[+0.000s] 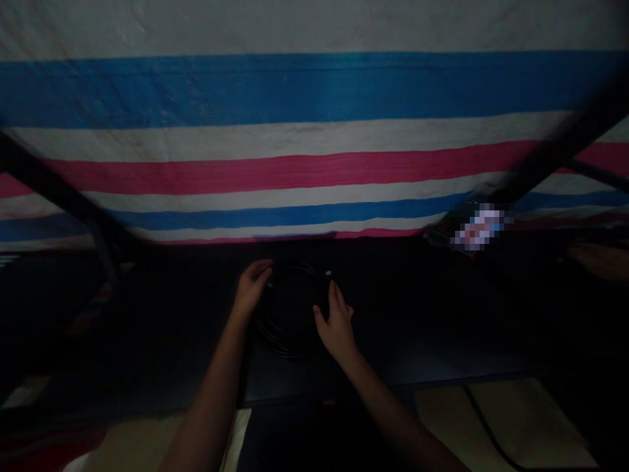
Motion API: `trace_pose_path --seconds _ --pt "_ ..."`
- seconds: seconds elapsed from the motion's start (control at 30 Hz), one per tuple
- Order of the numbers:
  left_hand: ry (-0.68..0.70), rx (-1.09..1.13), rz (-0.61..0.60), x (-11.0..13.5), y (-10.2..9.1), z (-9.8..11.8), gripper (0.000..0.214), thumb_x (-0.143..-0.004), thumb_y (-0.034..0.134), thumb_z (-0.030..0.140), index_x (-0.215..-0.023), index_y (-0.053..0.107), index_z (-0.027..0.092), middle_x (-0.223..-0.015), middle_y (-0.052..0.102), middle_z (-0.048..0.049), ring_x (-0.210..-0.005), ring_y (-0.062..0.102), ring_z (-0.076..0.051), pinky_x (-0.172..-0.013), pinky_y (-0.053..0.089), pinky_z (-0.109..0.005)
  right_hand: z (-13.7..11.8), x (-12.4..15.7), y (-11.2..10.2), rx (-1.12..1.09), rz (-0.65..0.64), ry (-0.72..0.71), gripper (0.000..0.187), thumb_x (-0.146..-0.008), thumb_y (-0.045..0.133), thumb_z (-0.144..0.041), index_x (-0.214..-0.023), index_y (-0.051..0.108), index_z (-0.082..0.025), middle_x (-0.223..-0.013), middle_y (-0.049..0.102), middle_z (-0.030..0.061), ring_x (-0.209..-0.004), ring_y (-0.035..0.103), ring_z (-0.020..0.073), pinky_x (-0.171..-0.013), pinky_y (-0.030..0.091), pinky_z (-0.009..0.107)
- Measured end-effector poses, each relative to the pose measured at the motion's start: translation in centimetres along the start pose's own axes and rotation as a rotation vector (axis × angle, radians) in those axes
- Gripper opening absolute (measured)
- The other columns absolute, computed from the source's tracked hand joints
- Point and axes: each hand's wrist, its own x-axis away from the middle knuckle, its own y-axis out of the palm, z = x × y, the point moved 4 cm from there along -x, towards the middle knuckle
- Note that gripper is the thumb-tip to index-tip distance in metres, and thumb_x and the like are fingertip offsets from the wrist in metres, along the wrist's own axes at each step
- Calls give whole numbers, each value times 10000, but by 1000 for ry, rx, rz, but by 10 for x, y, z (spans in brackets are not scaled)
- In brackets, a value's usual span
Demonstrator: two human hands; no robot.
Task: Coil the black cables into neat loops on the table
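Observation:
A coil of black cable (281, 347) lies as a loose ring on the dark tabletop (417, 347). My left hand (253, 286) is at the coil's upper left, with thumb and fingers closed on the cable. On the opposite side, my right hand (338, 324) reaches round the coil's right edge, its thumb on the inner side and its fingers along the outside. A small pale tip (328, 273) shows just beyond my right fingertips; the dim light hides what it belongs to. Much of the coil blends into the dark surface.
Behind the table hangs a striped tarp (304, 85). Dark slanted frame bars (555, 144) stand at both sides. A blurred-out bright item (479, 228) sits at the back right. Another person's hand (602, 261) is at the far right. Pale cardboard (515, 419) lies below the front edge.

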Motion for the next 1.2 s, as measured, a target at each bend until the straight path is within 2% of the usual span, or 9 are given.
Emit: trace_pose_path --seconds 0.13,0.3,0.43,0.53,0.67,0.83,0.97,1.1,1.2 --pt "30 14 57 0 2 -2 285 -792 773 383 -1036 730 241 -1125 780 -87 -1168 677 -345 -1043 498 -496 0 -22 6 22 1 6 700 -923 479 -255 -1598 325 -156 -1602 398 246 -1463 430 369 -1089 387 627" --pt "36 -16 37 0 -1 -4 293 -841 722 391 -1099 706 253 -1204 768 -92 -1189 680 -339 -1054 508 -506 7 -38 3 -43 16 3 665 -908 505 -253 -1563 401 -204 -1562 476 201 -1456 446 349 -1110 381 622" --pt "50 -115 36 -3 -12 -7 352 -829 750 383 -1154 707 253 -1192 772 -111 -1207 677 -347 -1087 480 -541 13 -38 -3 -136 96 14 594 -920 521 -291 -1503 485 -181 -1511 532 191 -1420 489 331 -1136 403 583" --pt "62 -220 46 -6 -20 -9 345 -754 831 377 -1065 764 247 -1131 786 -117 -1181 682 -372 -1126 430 -569 14 -38 -6 -147 137 37 499 -920 535 -308 -1391 596 -157 -1442 577 197 -1359 540 328 -1125 439 549" --pt "78 -318 40 -8 -23 -9 351 -698 873 376 -1015 802 243 -1084 797 -120 -1124 697 -401 -1097 445 -594 10 -37 -6 -117 143 22 456 -888 560 -254 -1326 643 -159 -1380 611 181 -1297 576 324 -1109 454 540" --pt "165 -368 63 -4 -19 -1 279 -765 794 370 -1011 799 238 -1123 787 -116 -1135 693 -373 -1092 461 -555 10 -37 -8 -194 214 -10 391 -815 563 -171 -1184 691 -189 -1298 646 149 -1229 613 287 -1086 475 483" --pt "237 -375 109 2 -15 8 360 -838 708 432 -1104 755 193 -1108 784 -110 -1098 713 -315 -1045 511 -486 14 -37 -12 -272 271 -12 264 -825 574 -208 -1064 684 -185 -1190 687 142 -1148 652 278 -1039 502 472" --pt "229 -398 71 4 -10 10 432 -872 656 450 -1190 715 163 -902 799 -77 -874 766 -272 -857 596 -422 15 -37 -11 -293 253 1 272 -880 606 -305 -1116 667 -183 -1134 729 131 -1083 693 278 -986 536 466" --pt "241 -452 75 1 -8 8 371 -842 667 436 -1095 753 178 -1060 788 -112 -1011 744 -303 -954 565 -458 14 -37 -8 -281 224 -14 404 -849 678 -355 -1206 661 -166 -1200 716 157 -1134 678 309 -1022 519 495"
